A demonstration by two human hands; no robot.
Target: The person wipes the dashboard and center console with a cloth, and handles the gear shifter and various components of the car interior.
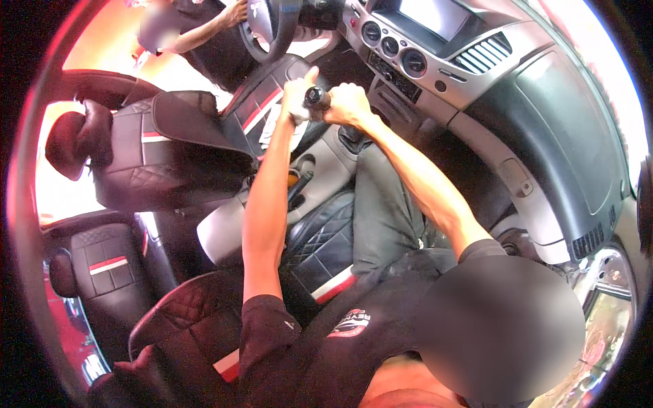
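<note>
My left hand (296,99) and my right hand (345,103) meet at a black knob (316,96), apparently on the gear lever, above the centre console (327,155). Both are closed around it from either side, the left with its thumb raised. Something small and white shows under my left fingers, too unclear to name. A white cloth (275,136) lies on the driver's seat behind my left wrist. The dark gear boot (354,139) is partly hidden below my right hand.
Another person's hand (235,13) is at the steering wheel (265,37), top left. The dashboard (571,129) curves along the right. The handbrake (300,190) is between the black seats (139,177), beside my left forearm. A rear seat (102,258) shows lower left.
</note>
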